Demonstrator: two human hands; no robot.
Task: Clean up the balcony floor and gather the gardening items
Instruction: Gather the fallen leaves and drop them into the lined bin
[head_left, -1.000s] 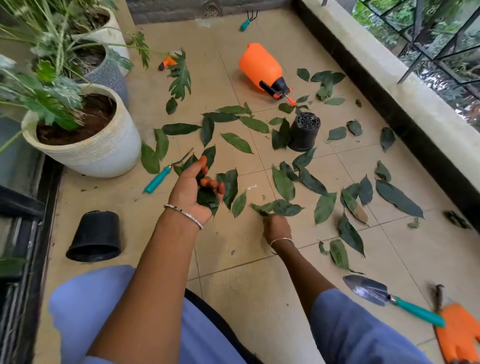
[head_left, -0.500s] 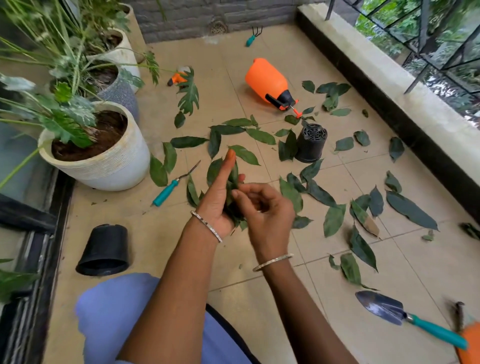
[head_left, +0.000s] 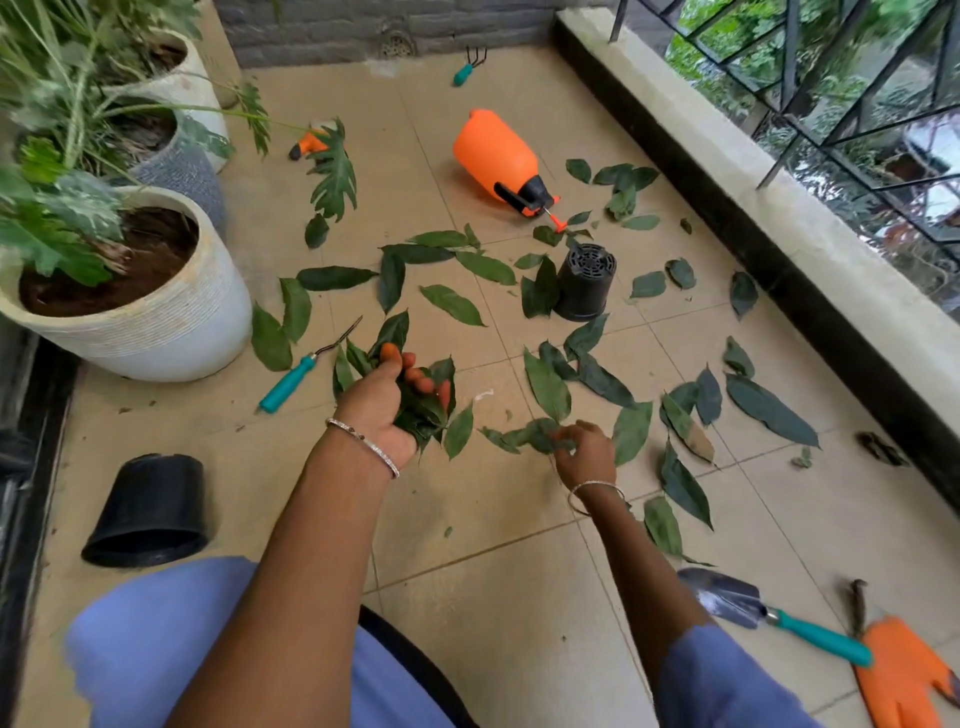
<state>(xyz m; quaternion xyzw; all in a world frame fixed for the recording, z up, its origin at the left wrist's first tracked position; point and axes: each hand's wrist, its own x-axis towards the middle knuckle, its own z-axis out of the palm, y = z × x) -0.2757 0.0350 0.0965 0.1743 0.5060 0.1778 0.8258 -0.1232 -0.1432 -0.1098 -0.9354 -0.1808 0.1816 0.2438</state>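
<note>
Several green leaves (head_left: 452, 304) lie scattered over the tan tiled floor (head_left: 493, 519). My left hand (head_left: 382, 402) grips a bunch of gathered leaves (head_left: 421, 410) a little above the floor. My right hand (head_left: 584, 452) is down at the floor, fingers pinching a leaf (head_left: 530, 436). An orange sprayer (head_left: 496, 158) lies on its side farther back. A teal-handled weeder (head_left: 293, 379) lies left of my left hand. A trowel (head_left: 769, 616) and an orange glove (head_left: 904, 675) lie at the lower right.
A white planter (head_left: 171, 322) stands at the left with more potted plants behind it. One black pot (head_left: 148, 512) lies on its side at the lower left; another black pot (head_left: 584, 283) stands upside down mid-floor. A teal hand rake (head_left: 467, 67) lies near the back wall. A ledge (head_left: 779, 208) bounds the right.
My right hand left my left hand, where it had tucked leaves into the bunch, and went down to the floor onto another leaf. My left fingers curled back round the bunch.
</note>
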